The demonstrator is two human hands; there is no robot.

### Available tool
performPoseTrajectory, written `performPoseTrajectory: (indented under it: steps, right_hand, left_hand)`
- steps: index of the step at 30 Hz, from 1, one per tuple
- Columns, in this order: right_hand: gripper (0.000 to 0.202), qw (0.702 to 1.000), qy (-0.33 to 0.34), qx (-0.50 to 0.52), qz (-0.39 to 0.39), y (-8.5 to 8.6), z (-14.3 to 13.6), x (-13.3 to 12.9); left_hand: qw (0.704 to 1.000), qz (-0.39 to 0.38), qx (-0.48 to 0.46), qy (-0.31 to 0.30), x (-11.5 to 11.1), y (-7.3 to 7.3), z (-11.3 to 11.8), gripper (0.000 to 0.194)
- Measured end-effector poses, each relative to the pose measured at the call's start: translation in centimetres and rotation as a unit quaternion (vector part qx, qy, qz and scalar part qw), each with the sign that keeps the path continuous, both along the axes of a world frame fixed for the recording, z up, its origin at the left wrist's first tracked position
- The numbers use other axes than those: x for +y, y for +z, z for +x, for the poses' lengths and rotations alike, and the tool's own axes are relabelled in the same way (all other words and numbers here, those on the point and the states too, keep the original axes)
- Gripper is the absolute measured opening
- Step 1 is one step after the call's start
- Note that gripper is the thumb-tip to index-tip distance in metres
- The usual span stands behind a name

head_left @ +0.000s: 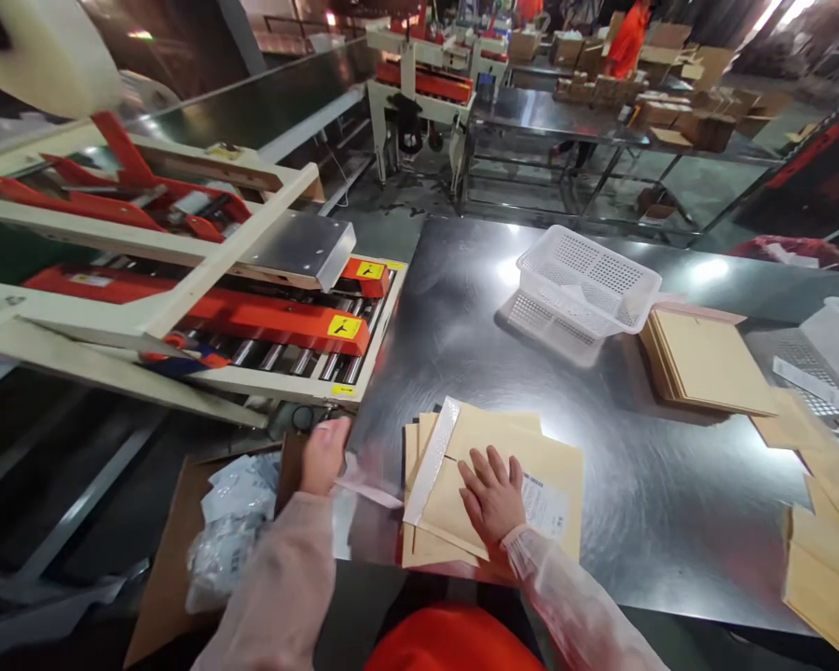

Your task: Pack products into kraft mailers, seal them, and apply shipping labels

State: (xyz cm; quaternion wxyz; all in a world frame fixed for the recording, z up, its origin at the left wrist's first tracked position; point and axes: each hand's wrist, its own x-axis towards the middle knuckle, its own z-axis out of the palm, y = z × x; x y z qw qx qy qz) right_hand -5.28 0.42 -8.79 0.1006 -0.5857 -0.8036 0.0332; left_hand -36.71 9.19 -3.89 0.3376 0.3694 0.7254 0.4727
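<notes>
Two grips are working at the near edge of a metal worktop (643, 522). The left grip (325, 457), curled and blurred, is pinching a pale strip (374, 494), which is trailing right toward the envelopes. The right grip (493, 499) is lying with its fingers spread, pressing on the top envelope (475, 433); this envelope is resting on a loose pile of yellow-brown envelopes (411, 550) in the near left part of the worktop. Its white flap (433, 461) (bubbled in texture) is extending along its left side, while a printed label (546, 508) is showing just right of the hand. Below the left forearm, to the near left, an open cardboard box (164, 568) is holding plastic-wrapped packets (230, 522). Farther left, a roller machine (286, 321) with red guides is standing beside the worktop. Toward the far side, a white perforated basket (591, 270) is sitting left of a neat envelope stack (713, 359); more envelopes (829, 568) are spreading at the near right.
</notes>
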Motion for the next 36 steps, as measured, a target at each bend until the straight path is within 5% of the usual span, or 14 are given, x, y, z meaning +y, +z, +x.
performPoseTrajectory:
  steps: [3,7,11,19,23,28,33,36]
  right_hand:
    - [0.043,1.000,-0.002,0.000,0.012,-0.1,0.0,0.0]
    - [0.042,0.999,-0.005,0.020,0.034,-0.5,0.0,0.0]
    - [0.046,0.996,-0.027,0.056,0.060,-1.1,0.4,0.1]
    - [0.031,0.992,-0.019,0.066,0.104,-1.7,0.9,0.1]
    - [0.027,0.992,-0.052,0.054,0.098,-1.4,0.4,0.4]
    - [0.022,0.992,-0.063,0.058,0.096,-1.5,-0.1,0.4]
    - [0.024,0.991,-0.069,0.058,0.097,-1.4,-0.8,0.6]
    - [0.023,0.997,-0.033,0.071,-0.012,0.5,1.3,4.6]
  left_hand:
    - [0.939,-0.125,0.170,-0.273,-1.6,-1.0,8.1,0.037]
    - [0.867,-0.087,0.261,-0.416,-3.3,-1.2,15.1,0.035]
    - [0.833,-0.083,0.290,-0.464,-2.1,-0.3,16.5,0.043]
    - [0.815,-0.089,0.339,-0.462,7.5,-0.8,21.6,0.036]
    - [0.803,-0.076,0.360,-0.468,7.7,-1.5,23.2,0.037]
    - [0.787,-0.070,0.378,-0.482,0.3,-3.3,18.9,0.035]
    - [0.812,-0.167,0.349,-0.436,-14.6,-7.1,12.4,0.034]
    - [0.850,-0.253,0.280,-0.369,-21.8,-9.3,12.1,0.021]
